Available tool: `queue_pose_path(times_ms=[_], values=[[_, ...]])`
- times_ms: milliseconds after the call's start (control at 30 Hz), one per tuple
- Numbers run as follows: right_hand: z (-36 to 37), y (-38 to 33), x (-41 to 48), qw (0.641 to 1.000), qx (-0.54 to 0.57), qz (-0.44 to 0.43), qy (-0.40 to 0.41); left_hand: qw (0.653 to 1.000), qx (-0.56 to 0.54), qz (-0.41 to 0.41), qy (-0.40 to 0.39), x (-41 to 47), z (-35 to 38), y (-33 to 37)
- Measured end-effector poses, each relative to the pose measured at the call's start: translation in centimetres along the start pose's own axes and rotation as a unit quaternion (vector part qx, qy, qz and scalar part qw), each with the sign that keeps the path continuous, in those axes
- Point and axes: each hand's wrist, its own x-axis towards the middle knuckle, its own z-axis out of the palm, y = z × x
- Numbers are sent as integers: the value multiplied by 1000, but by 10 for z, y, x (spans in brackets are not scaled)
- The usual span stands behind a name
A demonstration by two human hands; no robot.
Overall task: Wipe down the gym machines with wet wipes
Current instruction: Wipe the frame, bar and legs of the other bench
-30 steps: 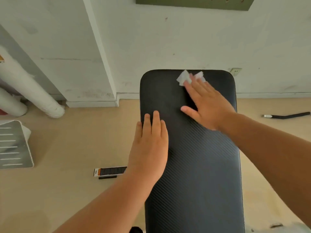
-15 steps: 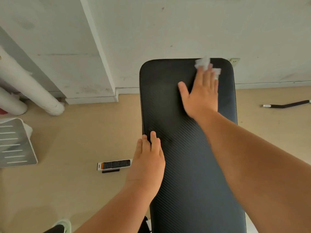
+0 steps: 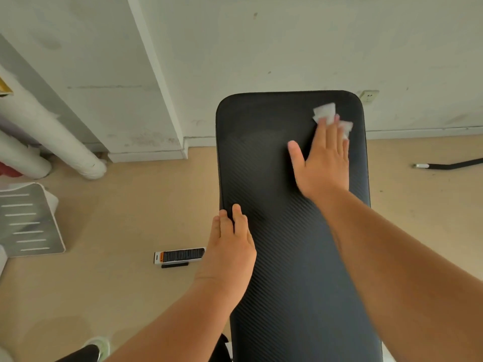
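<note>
The right hand (image 3: 324,163) lies flat, fingers straight, pressing one crumpled white wet wipe (image 3: 325,112) onto the black pad (image 3: 300,283) near its 1 o'clock corner. The pad is long and round-cornered, with fine diagonal ribbing. The left hand (image 3: 230,246) rests released and flat on the pad's 9 o'clock edge. On the tan floor (image 3: 117,218) lie one striped label strip (image 3: 180,255) at 9 o'clock and one black bar (image 3: 454,165) at 3 o'clock, with two white wrapped pipes (image 3: 52,131) at 10 o'clock.
</note>
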Motion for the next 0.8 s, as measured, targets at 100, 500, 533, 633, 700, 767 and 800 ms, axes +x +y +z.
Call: queue_pose_path(times_ms=[100, 500, 533, 633, 700, 767, 800], values=[[11, -23, -31, 1000, 24, -19, 5, 1000, -9, -6, 1, 0, 1, 2], [12, 12, -41, 993, 73, 89, 10, 1000, -3, -9, -4, 2, 9, 0], [18, 3, -50, 999, 43, 23, 1, 1000, -3, -12, -3, 1, 9, 0], [41, -17, -78, 942, -65, -324, -59, 1000, -17, -21, 3, -1, 8, -2], [42, -2, -76, 896, -105, -427, -69, 1000, -19, -18, 5, -1, 7, -3], [39, 29, -67, 933, -111, -342, -27, 1000, -7, -13, 4, -2, 9, -3], [35, 45, -64, 969, -88, -229, 2, 1000, 0, -12, 4, -3, 10, -3]])
